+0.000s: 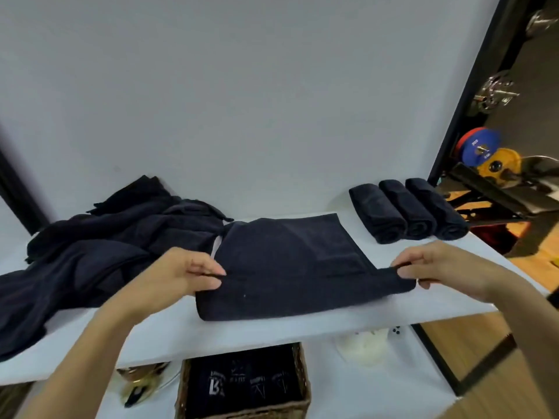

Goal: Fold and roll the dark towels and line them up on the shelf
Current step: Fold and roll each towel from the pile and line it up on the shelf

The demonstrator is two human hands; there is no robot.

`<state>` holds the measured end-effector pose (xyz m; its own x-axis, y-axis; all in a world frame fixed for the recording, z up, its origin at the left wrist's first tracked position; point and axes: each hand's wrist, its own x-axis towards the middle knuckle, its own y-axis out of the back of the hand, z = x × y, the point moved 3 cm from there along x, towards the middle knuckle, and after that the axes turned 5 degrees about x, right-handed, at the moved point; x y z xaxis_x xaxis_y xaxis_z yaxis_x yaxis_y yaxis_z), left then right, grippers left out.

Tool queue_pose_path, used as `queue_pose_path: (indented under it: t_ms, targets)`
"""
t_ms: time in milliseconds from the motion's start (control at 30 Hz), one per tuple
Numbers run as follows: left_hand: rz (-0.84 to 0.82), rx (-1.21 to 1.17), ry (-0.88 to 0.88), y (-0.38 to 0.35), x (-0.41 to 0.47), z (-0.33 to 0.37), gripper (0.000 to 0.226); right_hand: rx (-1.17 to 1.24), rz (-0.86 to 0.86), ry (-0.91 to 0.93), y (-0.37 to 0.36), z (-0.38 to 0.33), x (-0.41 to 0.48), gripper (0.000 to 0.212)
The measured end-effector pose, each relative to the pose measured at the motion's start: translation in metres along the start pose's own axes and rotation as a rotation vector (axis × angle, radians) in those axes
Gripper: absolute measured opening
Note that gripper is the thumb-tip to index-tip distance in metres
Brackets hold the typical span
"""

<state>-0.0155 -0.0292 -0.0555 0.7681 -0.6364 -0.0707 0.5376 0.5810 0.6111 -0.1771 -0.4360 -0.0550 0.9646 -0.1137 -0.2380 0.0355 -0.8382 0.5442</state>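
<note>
A dark navy towel [290, 261] lies flat in the middle of the white shelf [272, 328], its near edge turned over into a fold. My left hand [181, 276] pinches the left end of that folded edge. My right hand [438, 267] pinches the right end. Three rolled dark towels [405, 213] lie side by side at the shelf's back right. A loose heap of dark towels [99, 246] covers the left of the shelf and hangs over its front edge.
A white wall [242, 101] backs the shelf. On the lower shelf stand a wicker basket [302, 388] with dark folded items, a gold object [139, 385] and a white object [363, 346]. Weight plates [484, 152] and a black frame stand at the right.
</note>
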Motion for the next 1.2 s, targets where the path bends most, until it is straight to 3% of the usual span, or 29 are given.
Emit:
queue_pose_path:
  t_ms: [167, 333, 433, 533, 600, 667, 700, 767, 867, 933, 1033, 1100, 1200]
  targets:
    - [0.373, -0.05, 0.066, 0.028, 0.075, 0.003, 0.013, 0.1, 0.307, 0.157, 0.023, -0.03, 0.072, 0.013]
    - [0.532, 0.23, 0.194, 0.032, 0.164, -0.025, 0.009, -0.066, 0.411, 0.147, 0.029, -0.042, 0.179, 0.013]
    - [0.523, 0.432, 0.29, 0.017, 0.19, -0.039, 0.016, -0.269, 0.396, 0.01, 0.013, -0.03, 0.225, 0.026]
    - [0.511, 0.68, 0.045, -0.012, 0.182, -0.024, 0.036, -0.447, 0.458, 0.076, -0.012, -0.025, 0.229, 0.042]
    - [0.24, 0.569, -0.123, -0.04, 0.153, -0.013, 0.054, -0.462, 0.419, 0.198, -0.032, -0.025, 0.214, 0.044]
    - [-0.004, 0.622, -0.136, -0.062, 0.119, -0.016, 0.07, -0.496, 0.222, 0.26, -0.051, -0.021, 0.188, 0.052]
    - [-0.012, 0.695, -0.148, -0.066, 0.104, -0.022, 0.068, -0.501, 0.108, 0.285, -0.059, -0.018, 0.173, 0.059]
    - [0.158, 0.837, -0.227, -0.063, 0.084, -0.025, 0.048, -0.588, -0.03, 0.329, -0.069, -0.009, 0.151, 0.06]
    - [0.391, 0.934, -0.352, -0.062, 0.072, -0.014, 0.022, -0.807, 0.095, 0.404, -0.066, -0.01, 0.132, 0.031]
    - [0.378, 0.956, -0.428, -0.076, 0.063, 0.002, 0.005, -0.895, 0.127, 0.385, -0.06, -0.011, 0.118, 0.029]
    - [0.201, 1.006, -0.469, -0.104, 0.037, 0.012, 0.012, -0.913, 0.01, 0.272, -0.05, -0.003, 0.08, 0.023]
    - [0.131, 0.918, -0.377, -0.104, 0.027, 0.017, 0.017, -0.796, -0.045, 0.217, -0.045, -0.005, 0.061, 0.022]
    - [0.19, 0.751, -0.243, -0.105, 0.057, 0.037, 0.039, -0.54, 0.103, 0.397, -0.061, -0.03, 0.076, 0.028]
